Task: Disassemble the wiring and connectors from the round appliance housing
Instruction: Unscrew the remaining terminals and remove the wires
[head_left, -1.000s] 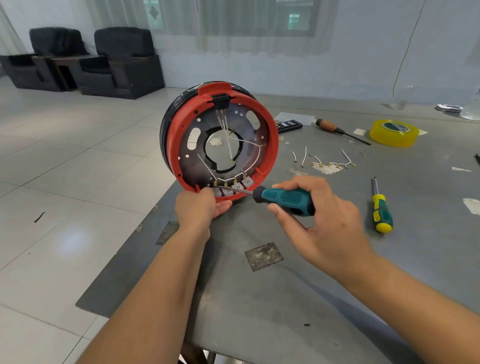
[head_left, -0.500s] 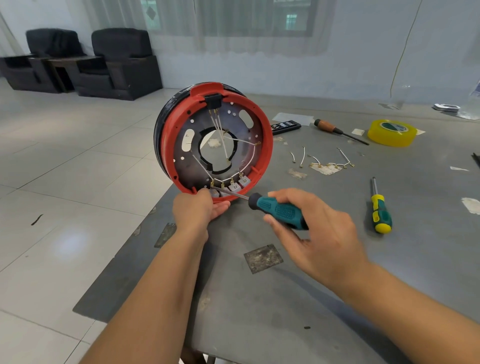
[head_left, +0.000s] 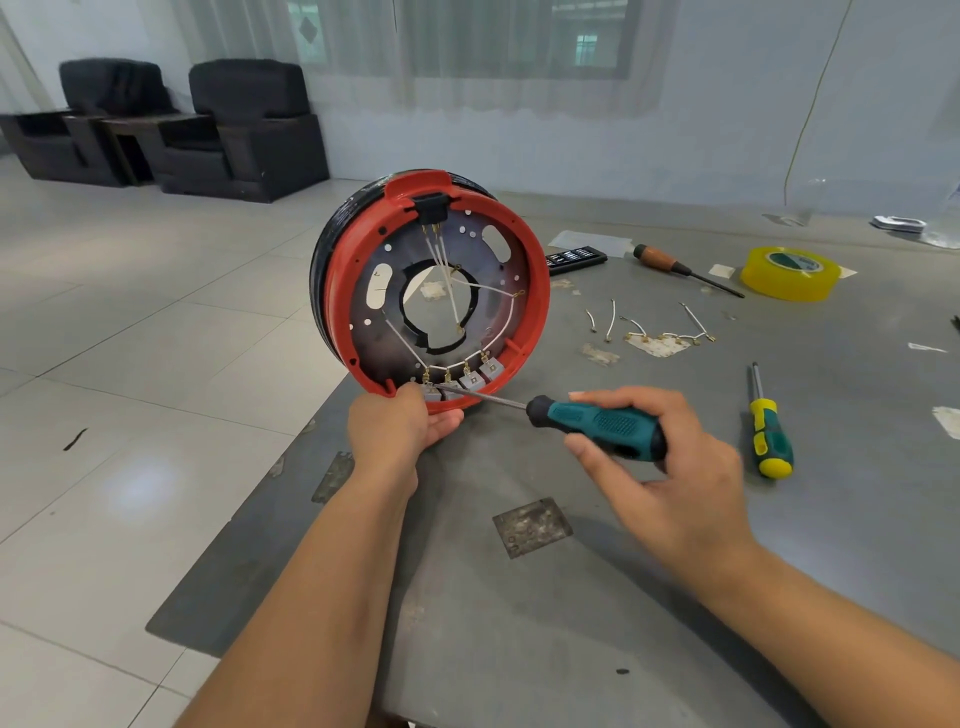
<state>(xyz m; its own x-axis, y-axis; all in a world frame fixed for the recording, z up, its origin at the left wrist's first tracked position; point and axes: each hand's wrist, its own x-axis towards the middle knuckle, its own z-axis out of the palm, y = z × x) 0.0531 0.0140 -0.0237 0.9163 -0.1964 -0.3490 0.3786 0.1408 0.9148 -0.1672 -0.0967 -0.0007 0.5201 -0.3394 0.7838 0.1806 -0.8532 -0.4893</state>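
Observation:
The round housing (head_left: 535, 291), red-rimmed with a dark inner plate, stands on edge at the table's left corner. White wires (head_left: 441, 265) run from a black socket at its top down to several grey connectors (head_left: 475, 379) along the bottom rim. My left hand (head_left: 402, 426) grips the housing's lower rim. My right hand (head_left: 660, 467) holds a teal-handled screwdriver (head_left: 597, 423), whose tip rests at the leftmost connectors beside my left fingers.
Removed wire pieces (head_left: 654, 332) lie on the grey table (head_left: 571, 597) right of the housing. A yellow-green screwdriver (head_left: 769, 431), a brown-handled screwdriver (head_left: 675, 267), a yellow tape roll (head_left: 789, 273) and a black bit case (head_left: 576, 259) lie further right. The table edge runs just left of the housing.
The screwdriver has shifted slightly, its shaft now lower across the connectors. The housing has tilted a little; my left hand stays on its rim.

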